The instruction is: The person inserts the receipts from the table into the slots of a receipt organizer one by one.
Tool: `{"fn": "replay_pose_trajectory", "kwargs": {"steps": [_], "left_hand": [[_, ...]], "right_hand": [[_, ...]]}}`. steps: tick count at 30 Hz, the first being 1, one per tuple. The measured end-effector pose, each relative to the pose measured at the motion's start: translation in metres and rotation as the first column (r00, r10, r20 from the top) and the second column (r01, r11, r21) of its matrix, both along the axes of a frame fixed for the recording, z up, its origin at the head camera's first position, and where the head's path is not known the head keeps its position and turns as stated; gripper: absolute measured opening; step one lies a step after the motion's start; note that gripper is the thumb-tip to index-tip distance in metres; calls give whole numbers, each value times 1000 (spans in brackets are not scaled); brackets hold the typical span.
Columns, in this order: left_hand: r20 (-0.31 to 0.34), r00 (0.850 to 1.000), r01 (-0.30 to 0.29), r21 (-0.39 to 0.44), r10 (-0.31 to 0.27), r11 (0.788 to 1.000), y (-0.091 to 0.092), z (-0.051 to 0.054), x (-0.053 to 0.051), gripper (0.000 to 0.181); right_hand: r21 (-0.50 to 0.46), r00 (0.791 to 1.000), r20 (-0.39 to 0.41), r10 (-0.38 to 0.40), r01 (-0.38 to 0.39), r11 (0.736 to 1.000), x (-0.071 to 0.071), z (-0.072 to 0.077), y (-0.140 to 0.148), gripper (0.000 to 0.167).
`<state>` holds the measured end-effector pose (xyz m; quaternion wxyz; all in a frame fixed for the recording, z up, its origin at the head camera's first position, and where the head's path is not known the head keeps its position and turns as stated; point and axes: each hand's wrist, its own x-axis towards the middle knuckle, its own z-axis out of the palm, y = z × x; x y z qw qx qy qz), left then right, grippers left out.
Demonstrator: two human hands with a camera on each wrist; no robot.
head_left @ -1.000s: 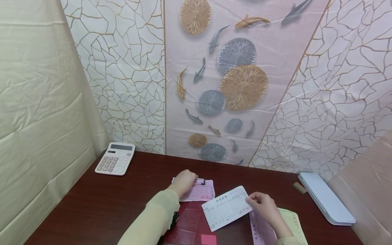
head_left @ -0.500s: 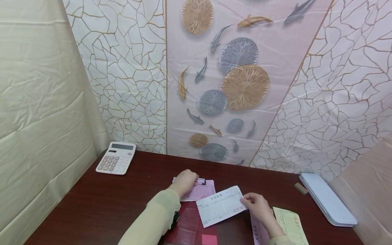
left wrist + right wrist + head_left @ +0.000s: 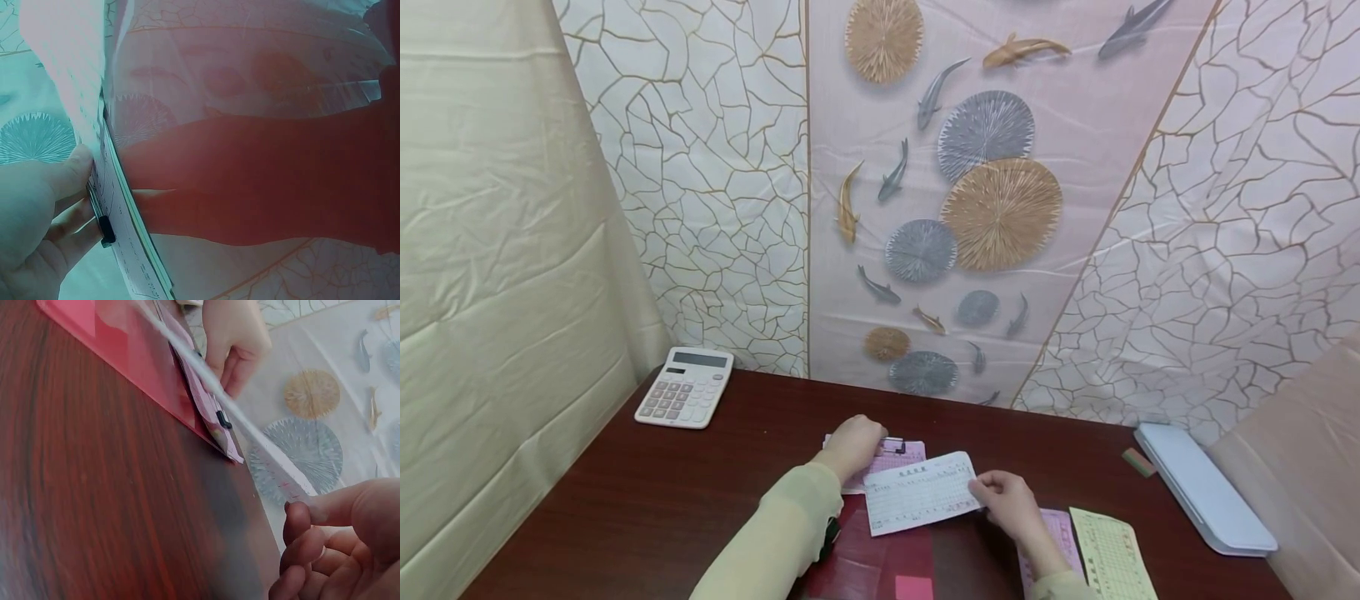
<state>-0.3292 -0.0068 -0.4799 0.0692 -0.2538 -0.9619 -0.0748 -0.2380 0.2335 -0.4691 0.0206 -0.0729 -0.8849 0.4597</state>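
Observation:
My left hand [image 3: 853, 447] grips the top of a pink form stack [image 3: 910, 452] beside its black binder clip [image 3: 892, 445]. In the left wrist view its thumb and fingers close on the edge of the clipped papers [image 3: 125, 231]. A see-through red folder [image 3: 847, 554] lies below the stack. My right hand [image 3: 1015, 508] pinches the right edge of a white printed form [image 3: 917, 498]. That form is raised over the folder, its upper left part covering some of the pink forms. Edge-on in the right wrist view, the white sheet [image 3: 275, 459] stands between thumb and forefinger.
On the table's right lie another pink form [image 3: 1062, 533] and a yellow form [image 3: 1112, 550]. A pale blue case [image 3: 1206, 492] and a small green-and-brown block [image 3: 1138, 462] are farther right. A white calculator [image 3: 685, 387] sits at the back left, near the curtain.
My right hand has carried the white form left and slightly up, levelling it, until it overlaps the clipped pink stack. More of the loose pink form shows now. My left hand has stayed put.

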Motion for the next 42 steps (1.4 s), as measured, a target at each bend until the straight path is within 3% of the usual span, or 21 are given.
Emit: {"fn": "replay_pose_trajectory", "kwargs": {"steps": [13, 19, 36, 42], "left_hand": [[82, 996, -33, -5, 33, 999, 2, 1, -1, 13], [55, 998, -12, -20, 13, 1000, 1, 2, 2, 11], [50, 999, -10, 1, 10, 1000, 2, 1, -1, 10], [-2, 1000, 14, -60, -14, 998, 2, 3, 0, 9]], "right_hand": [[-167, 998, 39, -41, 47, 985, -4, -10, -22, 16], [-235, 998, 47, -40, 50, 971, -5, -12, -33, 17], [-305, 997, 33, -71, 78, 949, -9, -17, -55, 10], [-314, 996, 46, -75, 86, 946, -9, -19, -61, 9]]}}
